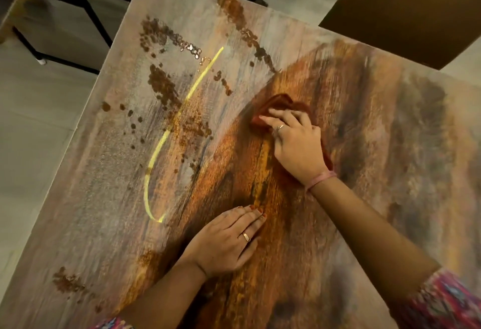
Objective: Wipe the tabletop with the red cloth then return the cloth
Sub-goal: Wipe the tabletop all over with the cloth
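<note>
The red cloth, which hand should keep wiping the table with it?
The right hand, probably. It already presses the red cloth against the tabletop, so it can simply carry on. The left hand rests flat on the table nearer the person, touching no cloth.

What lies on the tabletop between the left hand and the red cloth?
Head view: only bare patterned tabletop separates the left hand from the red cloth under the right hand.
</note>
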The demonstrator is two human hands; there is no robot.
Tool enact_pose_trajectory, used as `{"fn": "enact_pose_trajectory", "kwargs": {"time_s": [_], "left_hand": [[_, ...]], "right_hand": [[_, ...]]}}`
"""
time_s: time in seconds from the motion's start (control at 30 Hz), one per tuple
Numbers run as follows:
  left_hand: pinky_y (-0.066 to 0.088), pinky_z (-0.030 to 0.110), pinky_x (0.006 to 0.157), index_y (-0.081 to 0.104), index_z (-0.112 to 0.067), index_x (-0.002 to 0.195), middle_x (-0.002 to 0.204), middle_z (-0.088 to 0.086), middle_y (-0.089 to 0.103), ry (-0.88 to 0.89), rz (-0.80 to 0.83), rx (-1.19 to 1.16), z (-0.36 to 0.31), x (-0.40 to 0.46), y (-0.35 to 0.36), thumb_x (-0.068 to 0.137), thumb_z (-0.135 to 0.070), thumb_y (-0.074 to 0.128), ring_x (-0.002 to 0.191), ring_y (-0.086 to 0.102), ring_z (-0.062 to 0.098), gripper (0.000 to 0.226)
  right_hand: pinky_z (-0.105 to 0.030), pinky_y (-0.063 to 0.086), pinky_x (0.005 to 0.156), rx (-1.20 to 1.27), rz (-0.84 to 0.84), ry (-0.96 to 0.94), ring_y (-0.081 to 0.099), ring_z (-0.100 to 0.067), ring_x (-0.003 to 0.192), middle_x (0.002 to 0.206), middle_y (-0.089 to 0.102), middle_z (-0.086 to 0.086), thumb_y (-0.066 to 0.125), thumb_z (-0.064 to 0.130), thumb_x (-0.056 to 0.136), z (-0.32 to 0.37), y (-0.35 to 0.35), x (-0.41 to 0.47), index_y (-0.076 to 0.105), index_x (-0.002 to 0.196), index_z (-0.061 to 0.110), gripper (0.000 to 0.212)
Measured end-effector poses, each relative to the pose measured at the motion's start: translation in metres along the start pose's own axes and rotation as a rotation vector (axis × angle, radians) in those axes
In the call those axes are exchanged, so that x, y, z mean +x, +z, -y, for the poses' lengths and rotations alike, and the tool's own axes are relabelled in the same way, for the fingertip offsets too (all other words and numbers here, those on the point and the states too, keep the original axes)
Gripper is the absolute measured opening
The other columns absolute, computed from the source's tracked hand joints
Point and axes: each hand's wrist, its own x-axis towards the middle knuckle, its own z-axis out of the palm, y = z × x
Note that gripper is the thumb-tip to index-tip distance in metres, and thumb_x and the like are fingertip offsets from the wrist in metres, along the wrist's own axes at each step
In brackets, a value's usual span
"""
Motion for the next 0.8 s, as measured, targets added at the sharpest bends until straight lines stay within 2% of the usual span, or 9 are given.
{"fn": "enact_pose_trajectory", "kwargs": {"time_s": [0.07, 0.13, 0.23, 0.33, 0.4, 0.57, 0.8], "left_hand": [[0.037, 0.032, 0.109, 0.058, -0.014, 0.129, 0.129, 0.003, 0.060, -0.001, -0.003, -0.013, -0.001, 0.000, 0.000, 0.095, -0.038, 0.043, 0.122, 0.054, 0.016, 0.044], [0.037, 0.033, 0.107, 0.058, -0.013, 0.129, 0.129, 0.003, 0.060, 0.001, -0.014, -0.018, 0.000, 0.001, 0.001, 0.096, -0.038, 0.042, 0.121, 0.054, 0.016, 0.044], [0.040, 0.034, 0.106, 0.057, -0.013, 0.131, 0.130, 0.003, 0.059, 0.010, -0.003, -0.005, 0.000, 0.001, 0.002, 0.097, -0.038, 0.041, 0.122, 0.054, 0.016, 0.045], [0.042, 0.035, 0.105, 0.056, -0.012, 0.132, 0.131, 0.003, 0.058, 0.013, 0.010, 0.001, 0.000, 0.000, 0.003, 0.098, -0.038, 0.040, 0.122, 0.053, 0.017, 0.045], [0.042, 0.035, 0.104, 0.056, -0.012, 0.132, 0.132, 0.003, 0.058, 0.014, 0.006, 0.003, 0.001, 0.001, 0.003, 0.098, -0.037, 0.039, 0.122, 0.054, 0.017, 0.046], [0.040, 0.034, 0.106, 0.058, -0.012, 0.130, 0.130, 0.003, 0.060, 0.016, -0.006, 0.011, 0.001, 0.002, 0.001, 0.097, -0.038, 0.040, 0.121, 0.054, 0.017, 0.045], [0.040, 0.032, 0.105, 0.063, -0.011, 0.123, 0.123, 0.004, 0.064, 0.028, -0.038, 0.012, -0.003, 0.007, -0.008, 0.092, -0.035, 0.043, 0.115, 0.059, 0.018, 0.044]], "right_hand": [[-0.046, 0.044, 0.081, 0.016, 0.020, -0.001, 0.041, -0.021, 0.123, 0.137, 0.051, 0.013, 0.048, 0.015, 0.091, -0.007, -0.002, 0.008, 0.055, 0.130, 0.038, 0.045], [-0.051, 0.043, 0.090, 0.044, 0.012, 0.059, 0.039, -0.022, 0.126, 0.140, 0.048, 0.012, 0.045, 0.015, 0.093, -0.026, -0.008, 0.045, 0.053, 0.131, 0.038, 0.045], [-0.059, 0.028, 0.108, 0.122, -0.020, 0.259, 0.031, -0.026, 0.135, 0.148, 0.040, 0.007, 0.037, 0.019, 0.097, -0.066, -0.023, 0.112, 0.046, 0.138, 0.037, 0.045], [-0.060, 0.020, 0.111, 0.198, -0.103, 0.526, 0.029, -0.027, 0.137, 0.150, 0.038, 0.005, 0.036, 0.026, 0.099, -0.102, -0.039, 0.156, 0.044, 0.138, 0.039, 0.042], [-0.061, 0.019, 0.111, 0.208, -0.098, 0.607, 0.029, -0.028, 0.139, 0.151, 0.036, 0.006, 0.036, 0.027, 0.100, -0.111, -0.043, 0.167, 0.043, 0.139, 0.039, 0.042], [-0.060, 0.018, 0.109, 0.183, -0.088, 0.510, 0.024, -0.023, 0.140, 0.154, 0.032, 0.008, 0.035, 0.021, 0.099, -0.082, -0.025, 0.114, 0.040, 0.143, 0.036, 0.047], [-0.045, 0.036, 0.094, 0.096, -0.115, 0.421, 0.038, -0.020, 0.129, 0.145, 0.044, 0.012, 0.046, 0.032, 0.097, -0.030, -0.003, -0.026, 0.050, 0.136, 0.036, 0.040]]}}
